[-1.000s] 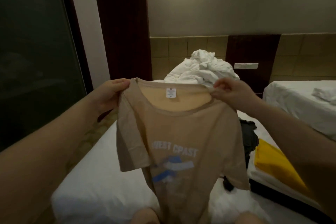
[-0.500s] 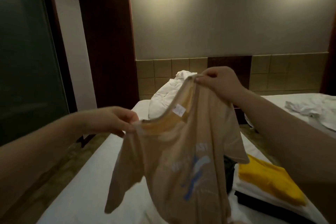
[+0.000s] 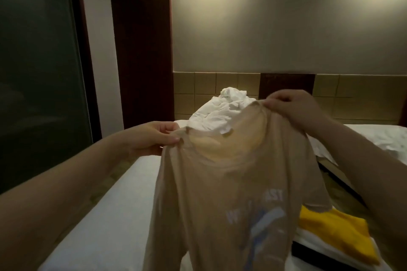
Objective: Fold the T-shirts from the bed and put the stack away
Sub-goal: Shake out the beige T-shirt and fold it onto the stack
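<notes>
Both arms are reaching forward over the bed point(image 3: 105, 215). The left hand point(image 3: 152, 137) is pinching the T-shirt point(image 3: 220, 200) at one shoulder seam, thumb on top, fingers curled under. The right hand point(image 3: 293, 109) is pinching the other shoulder, sitting higher, so the collar is tilting. The beige shirt is hanging in the air, print facing the camera. A folded stack point(image 3: 330, 233), yellow on top, is lying on the bed at right. Crumpled white bedding point(image 3: 222, 112) is sitting beyond.
</notes>
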